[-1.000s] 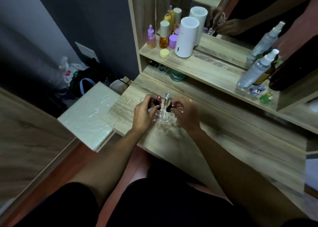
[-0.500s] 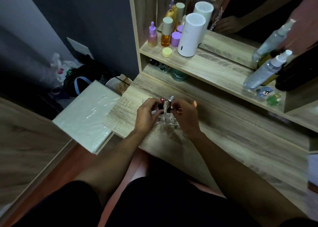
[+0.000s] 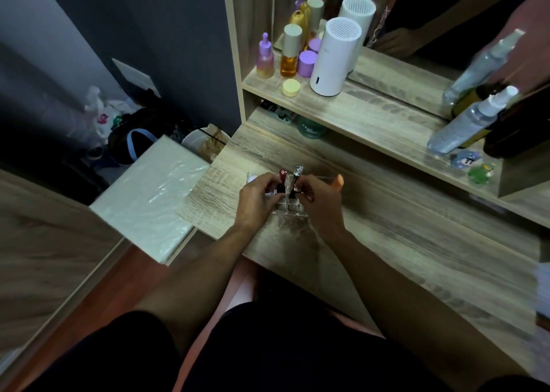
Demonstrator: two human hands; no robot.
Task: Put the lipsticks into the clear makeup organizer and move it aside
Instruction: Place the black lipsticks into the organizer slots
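The clear makeup organizer [image 3: 287, 205] is set on the worktop [image 3: 387, 243] near its left edge. 2 lipsticks [image 3: 282, 175] are held upright over its compartments: 1 is pinched by the left hand [image 3: 256, 201], the silver-capped lipstick [image 3: 297, 173] by the right hand [image 3: 320, 202].

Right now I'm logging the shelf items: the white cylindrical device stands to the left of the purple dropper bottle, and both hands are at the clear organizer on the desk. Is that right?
Not quite. The head view shows the white cylindrical device to the right of the purple dropper bottle, not the left. The rest holds: the left hand and right hand are both at the clear organizer on the desk.
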